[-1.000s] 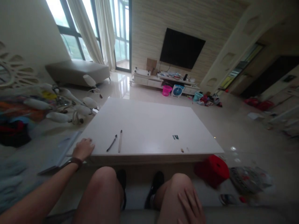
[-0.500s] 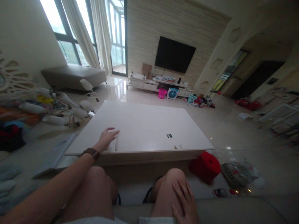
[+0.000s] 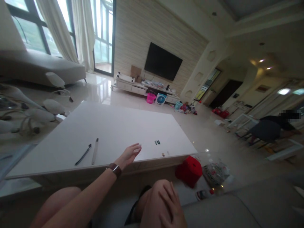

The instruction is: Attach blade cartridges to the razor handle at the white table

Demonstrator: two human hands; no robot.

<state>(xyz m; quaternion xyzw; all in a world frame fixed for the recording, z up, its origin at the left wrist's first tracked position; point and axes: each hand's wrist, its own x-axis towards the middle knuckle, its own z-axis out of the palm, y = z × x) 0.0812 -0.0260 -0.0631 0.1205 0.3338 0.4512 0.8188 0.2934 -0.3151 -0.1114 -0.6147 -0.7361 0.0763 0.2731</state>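
– Over the counter (image 3: 118, 126), head cam: L hand (image 3: 130, 153) w/ fingers half curled, can't tell if it's got anything. R hand (image 3: 173, 205) flat & spread on the knee (image 3: 158, 187), holding nothing afaict.
– thx, & the small stuff?
– 2 dark green strips (image 3: 158, 142) + tan bit (image 3: 163, 154) on it, just right of L hand. Dark pen (image 3: 83, 154) further left.

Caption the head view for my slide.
Left hand between two pen-like sticks and two dark pieces; right hand on knee.

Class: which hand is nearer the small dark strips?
Left. The left hand is over the table, left of the strips; the right hand is farther back, on the right knee.
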